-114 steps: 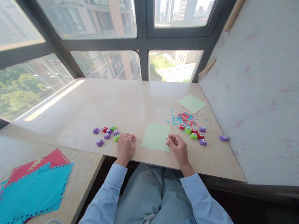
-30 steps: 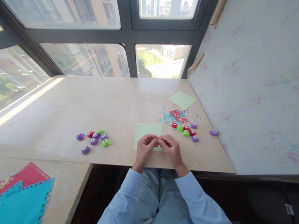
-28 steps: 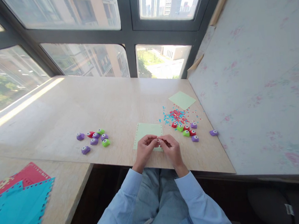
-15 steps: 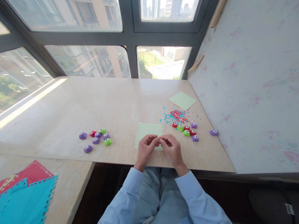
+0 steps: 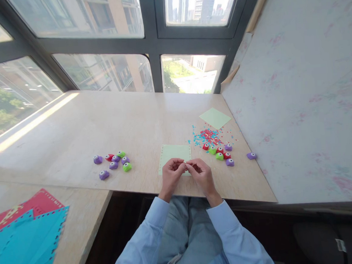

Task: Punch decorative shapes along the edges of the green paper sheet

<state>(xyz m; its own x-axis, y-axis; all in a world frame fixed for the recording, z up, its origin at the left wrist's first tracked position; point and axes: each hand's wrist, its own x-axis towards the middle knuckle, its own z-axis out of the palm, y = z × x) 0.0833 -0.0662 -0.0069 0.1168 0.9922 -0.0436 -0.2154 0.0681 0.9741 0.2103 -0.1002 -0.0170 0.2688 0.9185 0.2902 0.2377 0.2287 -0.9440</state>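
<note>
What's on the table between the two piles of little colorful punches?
In the head view, the light green paper lies between the left pile and right pile, with both hands at its near edge.

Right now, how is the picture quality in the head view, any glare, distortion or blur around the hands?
Head view: wide-angle bend curves the window frame; sky behind the towers is blown out; a sunlit streak glares across the tabletop. The left hand and right hand over the green paper sheet are evenly lit, but whatever they pinch is too small to resolve.
</note>
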